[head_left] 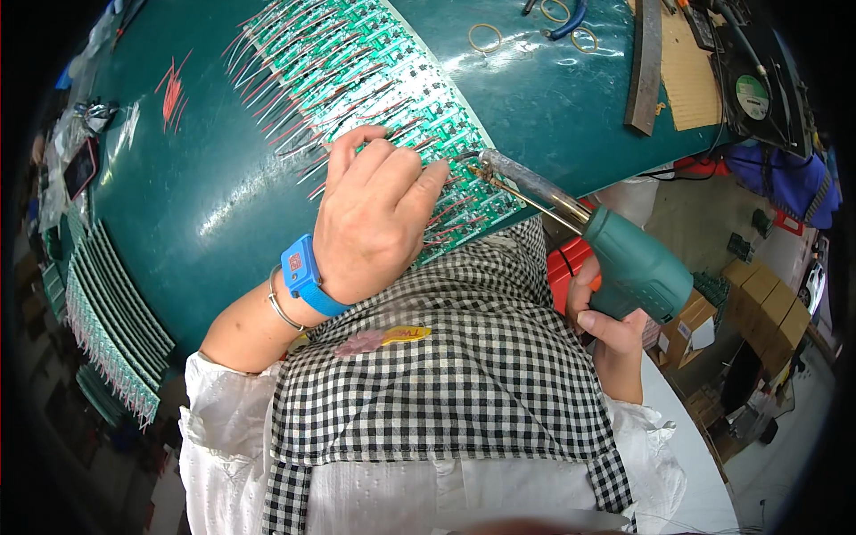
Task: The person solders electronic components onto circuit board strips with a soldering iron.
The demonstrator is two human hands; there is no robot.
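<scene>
A large panel of green circuit boards [432,85] lies on the table, with rows of red, white and dark wires along it. Over the panel's nearer part is my left hand [379,209], its fingers curled down against the boards. The fingertips are hidden, so what they pinch cannot be made out. My right hand [615,330] is wrapped round the handle of a green soldering gun [637,263]. The gun's metal tip points left and is at the boards, close beside my left fingers.
Loose red wires [173,96] lie on the green table [205,178]. Stacked circuit boards [116,312] stand at the left, near a phone [81,168]. Rubber bands [485,37], a dark metal bar [644,67] and cardboard [691,71] lie at the far right. Cardboard boxes [762,299] stand beyond my right arm.
</scene>
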